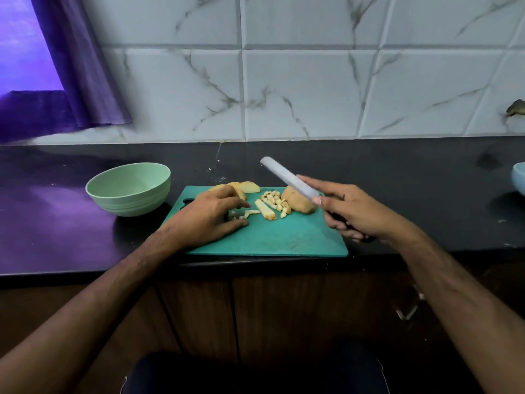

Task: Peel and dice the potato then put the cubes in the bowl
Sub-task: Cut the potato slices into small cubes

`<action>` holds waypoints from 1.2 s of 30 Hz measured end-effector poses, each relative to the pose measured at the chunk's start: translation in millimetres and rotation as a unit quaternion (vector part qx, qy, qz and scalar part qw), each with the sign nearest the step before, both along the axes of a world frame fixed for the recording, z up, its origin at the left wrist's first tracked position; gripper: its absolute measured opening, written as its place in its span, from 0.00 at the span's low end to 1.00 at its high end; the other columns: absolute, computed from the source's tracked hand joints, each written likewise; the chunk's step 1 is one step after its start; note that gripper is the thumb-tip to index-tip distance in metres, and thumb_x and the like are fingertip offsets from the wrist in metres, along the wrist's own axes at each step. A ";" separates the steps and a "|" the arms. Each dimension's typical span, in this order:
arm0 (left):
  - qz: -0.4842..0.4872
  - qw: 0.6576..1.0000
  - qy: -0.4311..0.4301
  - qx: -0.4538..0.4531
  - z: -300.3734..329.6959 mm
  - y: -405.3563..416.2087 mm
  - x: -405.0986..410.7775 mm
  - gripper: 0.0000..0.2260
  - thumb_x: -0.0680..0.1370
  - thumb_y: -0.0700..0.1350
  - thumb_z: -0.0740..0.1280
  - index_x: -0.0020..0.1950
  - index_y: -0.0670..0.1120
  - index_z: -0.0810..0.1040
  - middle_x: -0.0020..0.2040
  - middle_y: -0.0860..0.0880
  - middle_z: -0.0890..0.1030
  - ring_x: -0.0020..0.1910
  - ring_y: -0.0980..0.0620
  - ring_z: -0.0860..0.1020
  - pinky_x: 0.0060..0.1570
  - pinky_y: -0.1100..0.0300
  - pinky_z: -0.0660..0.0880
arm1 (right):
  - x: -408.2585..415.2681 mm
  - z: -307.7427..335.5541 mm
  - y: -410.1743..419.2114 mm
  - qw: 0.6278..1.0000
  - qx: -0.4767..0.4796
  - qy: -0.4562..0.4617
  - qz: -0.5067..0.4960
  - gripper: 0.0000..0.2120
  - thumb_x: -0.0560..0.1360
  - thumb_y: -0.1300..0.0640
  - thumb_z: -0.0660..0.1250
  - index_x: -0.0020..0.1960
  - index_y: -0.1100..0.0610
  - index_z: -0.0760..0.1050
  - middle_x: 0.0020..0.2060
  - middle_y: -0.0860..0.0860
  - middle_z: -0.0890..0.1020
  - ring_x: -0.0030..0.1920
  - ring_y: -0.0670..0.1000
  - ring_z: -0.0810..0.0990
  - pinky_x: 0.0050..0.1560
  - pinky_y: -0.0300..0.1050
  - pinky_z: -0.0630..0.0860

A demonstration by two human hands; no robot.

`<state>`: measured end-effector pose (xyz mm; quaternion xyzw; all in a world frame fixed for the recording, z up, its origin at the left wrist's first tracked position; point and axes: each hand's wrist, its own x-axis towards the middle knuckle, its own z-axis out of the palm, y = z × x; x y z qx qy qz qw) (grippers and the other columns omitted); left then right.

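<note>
**Dicing station, mid-task: stock and positions**

- Teal cutting board (pixel 284 237): lying on the black table (pixel 426 180), serving as the work surface.
- Potato sticks (pixel 265 213) and cubes (pixel 277 204): sitting mid-board; cubes piling beside the uncut potato chunk (pixel 299 203), slices (pixel 247 187) waiting at the far edge.
- Left hand (pixel 211 216): resting on the board, fingers loosely extended toward the sticks, gripping nothing, likely lining them up for crosscuts.
- Right hand (pixel 352 211): gripping the knife (pixel 289 180) handle, blade raised and angling over the board, blurred.
- Green bowl (pixel 129 189): standing just left of the board, holding no cubes visibly, within easy transfer reach.
- Blue bowl (pixel 519 177): sitting at the far right edge, partly cropped.
</note>
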<state>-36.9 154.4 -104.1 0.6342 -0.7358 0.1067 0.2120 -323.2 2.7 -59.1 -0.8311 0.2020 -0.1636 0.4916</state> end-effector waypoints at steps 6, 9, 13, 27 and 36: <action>0.030 0.999 -0.011 0.006 1.0 -22.1 -7.8 0.07 0.81 0.50 0.68 0.54 0.48 0.82 0.49 0.54 0.74 0.42 0.59 0.71 0.44 0.59 0.72 | 31.8 -23.7 -7.0 0.983 0.077 -0.134 -0.100 0.22 0.86 0.55 0.58 0.74 0.33 0.68 0.27 0.53 0.66 0.20 0.48 0.61 0.19 0.37 0.63; 0.036 0.999 0.004 -0.002 -0.6 -23.8 -7.3 0.04 0.80 0.46 0.69 0.52 0.48 0.81 0.48 0.54 0.74 0.40 0.61 0.72 0.43 0.64 0.68 | 32.6 -30.7 -7.2 0.980 0.090 -0.144 -0.103 0.22 0.86 0.55 0.58 0.74 0.33 0.68 0.28 0.54 0.66 0.20 0.48 0.61 0.19 0.36 0.64; 0.060 0.997 0.042 -0.016 -0.8 -27.8 -3.7 0.03 0.80 0.44 0.70 0.52 0.47 0.80 0.50 0.54 0.73 0.43 0.60 0.73 0.46 0.58 0.76 | 33.0 -32.9 -7.9 0.981 0.085 -0.143 -0.099 0.22 0.86 0.54 0.58 0.74 0.33 0.68 0.28 0.54 0.66 0.21 0.48 0.61 0.20 0.37 0.64; 0.020 1.000 0.011 -0.008 -2.2 -0.9 13.4 0.04 0.78 0.42 0.73 0.52 0.47 0.84 0.47 0.53 0.78 0.44 0.54 0.78 0.47 0.56 0.76 | 33.9 -35.0 -9.3 0.981 0.081 -0.149 -0.094 0.22 0.86 0.54 0.59 0.74 0.32 0.67 0.27 0.53 0.66 0.22 0.49 0.61 0.21 0.38 0.65; 0.037 0.997 0.059 -0.035 -0.3 -32.4 -13.6 0.07 0.78 0.43 0.72 0.55 0.48 0.83 0.48 0.53 0.81 0.44 0.56 0.80 0.48 0.55 0.79 | 33.2 -35.0 -7.7 0.981 0.078 -0.150 -0.091 0.22 0.86 0.54 0.59 0.75 0.34 0.67 0.27 0.53 0.66 0.21 0.48 0.61 0.21 0.38 0.64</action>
